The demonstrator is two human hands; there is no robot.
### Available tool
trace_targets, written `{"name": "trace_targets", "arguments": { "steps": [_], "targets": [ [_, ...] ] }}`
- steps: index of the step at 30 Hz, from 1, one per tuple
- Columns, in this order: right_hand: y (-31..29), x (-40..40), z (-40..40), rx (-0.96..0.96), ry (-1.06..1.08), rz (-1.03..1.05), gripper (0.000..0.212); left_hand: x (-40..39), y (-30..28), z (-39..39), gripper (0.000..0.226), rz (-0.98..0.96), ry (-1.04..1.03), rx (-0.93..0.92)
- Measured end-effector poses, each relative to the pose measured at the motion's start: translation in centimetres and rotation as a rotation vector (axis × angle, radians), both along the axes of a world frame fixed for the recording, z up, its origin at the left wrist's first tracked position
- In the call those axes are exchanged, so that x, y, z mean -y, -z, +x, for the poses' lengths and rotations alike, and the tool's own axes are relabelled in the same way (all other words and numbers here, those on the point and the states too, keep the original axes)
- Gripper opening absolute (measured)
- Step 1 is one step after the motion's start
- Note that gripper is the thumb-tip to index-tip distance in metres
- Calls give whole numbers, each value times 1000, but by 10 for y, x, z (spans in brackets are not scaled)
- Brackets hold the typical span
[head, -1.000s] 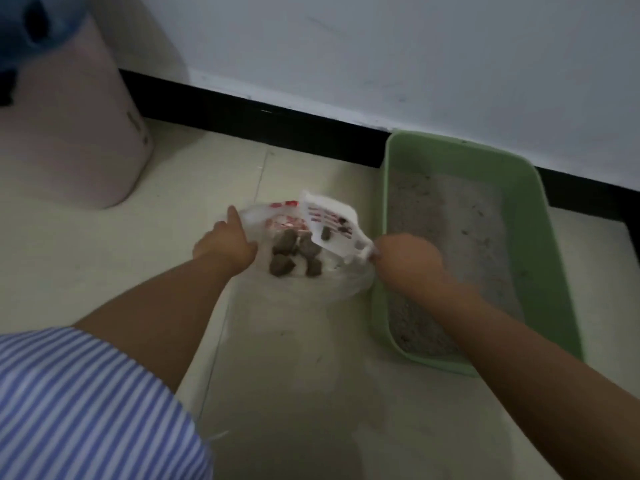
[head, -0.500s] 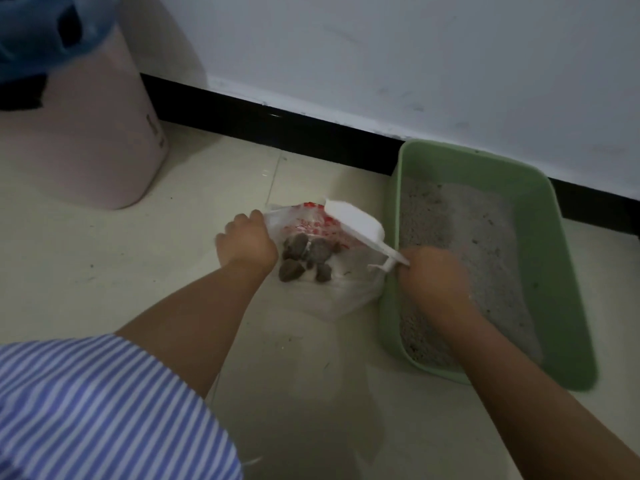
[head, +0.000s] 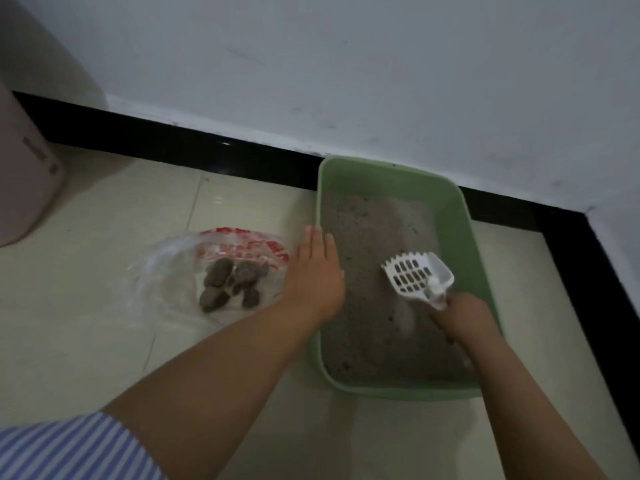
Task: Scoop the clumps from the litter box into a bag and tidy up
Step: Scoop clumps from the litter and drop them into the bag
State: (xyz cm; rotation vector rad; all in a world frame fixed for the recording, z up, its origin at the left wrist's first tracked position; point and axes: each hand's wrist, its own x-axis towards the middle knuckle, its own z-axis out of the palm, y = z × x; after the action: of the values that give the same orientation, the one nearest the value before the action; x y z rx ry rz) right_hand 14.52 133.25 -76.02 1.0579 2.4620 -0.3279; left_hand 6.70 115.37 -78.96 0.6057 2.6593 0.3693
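Nearest, a blue-striped sleeve (head: 69, 448) at the lower left. Green litter box (head: 479, 258) sits on the tiled floor (head: 104, 341), against the black baseboard (head: 207, 157), filled with grey litter (head: 367, 306). Right hand (head: 465, 318) grips the handle of the white slotted scoop (head: 417, 277), which is held over the litter inside the box. Left hand (head: 317, 275) has fingers straight and together, over the box's left rim, holding nothing. Just left of it, clear plastic bag (head: 173, 271) with red print lies on the floor, holding several dark clumps (head: 230, 282). Pink bin (head: 24, 168) far left.
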Motion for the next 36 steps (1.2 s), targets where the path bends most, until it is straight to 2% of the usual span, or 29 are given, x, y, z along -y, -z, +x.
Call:
{"name": "trace_targets", "arguments": {
  "steps": [3, 5, 10, 16, 20, 25, 29, 32, 36],
  "targets": [
    [5, -16, 9, 22, 35, -9, 30, -14, 8, 0, 57, -142, 122, -50],
    [7, -21, 10, 18, 21, -40, 30, -15, 12, -2, 57, -200, 120, -15],
    [3, -41, 2, 190, -36, -52, 37, -19, 13, -18, 60, -190, 79, -28],
    [-6, -59, -11, 278, 10, -49, 23, -34, 19, -31, 56, -184, 17, -29],
    [21, -51, -29, 171, 75, -127, 40, -41, 21, -47, 57, -162, -18, -61],
    [50, -44, -39, -27, 204, -110, 32, -49, 25, -60, 57, -108, -91, -61],
    [70, -45, -64, -95, 268, -147, 41, -47, 31, -62, 57, -97, -75, -91],
    [74, -53, -81, -140, 262, -139, 40, -47, 32, -61, 56, -92, -76, -90],
    [82, -56, -88, -204, 149, -71, 31, -47, 35, -62, 56, -108, -73, -117]
  ]
}}
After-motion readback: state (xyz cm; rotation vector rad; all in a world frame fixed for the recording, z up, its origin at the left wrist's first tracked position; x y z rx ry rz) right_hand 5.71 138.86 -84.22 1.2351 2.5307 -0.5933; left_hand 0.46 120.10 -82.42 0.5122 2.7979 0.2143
